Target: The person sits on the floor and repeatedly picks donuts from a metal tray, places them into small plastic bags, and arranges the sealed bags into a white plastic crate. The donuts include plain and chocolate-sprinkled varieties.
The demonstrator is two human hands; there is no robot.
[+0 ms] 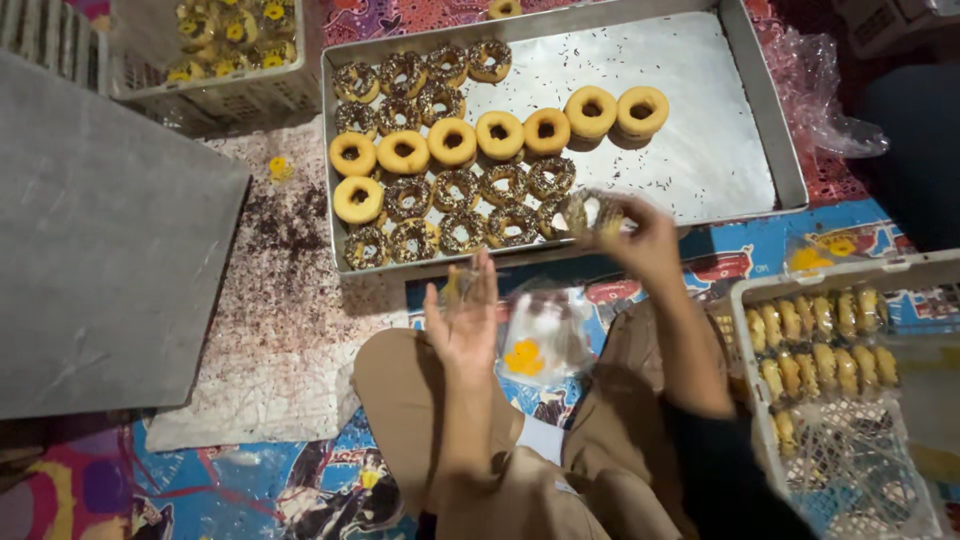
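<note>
The right hand (640,240) pinches a sprinkled doughnut (592,213) just above the near edge of the metal tray (760,120); the left hand (465,320), fingers open, holds a clear bag (540,340) loosely by its top; a fumble could drop the doughnut, shedding sprinkles onto the floor mat (250,480).

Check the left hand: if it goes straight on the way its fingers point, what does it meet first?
Likely the near rim of the metal tray, then the sprinkled donuts behind it. The left hand points up-frame; its height above the floor is unclear.
</note>
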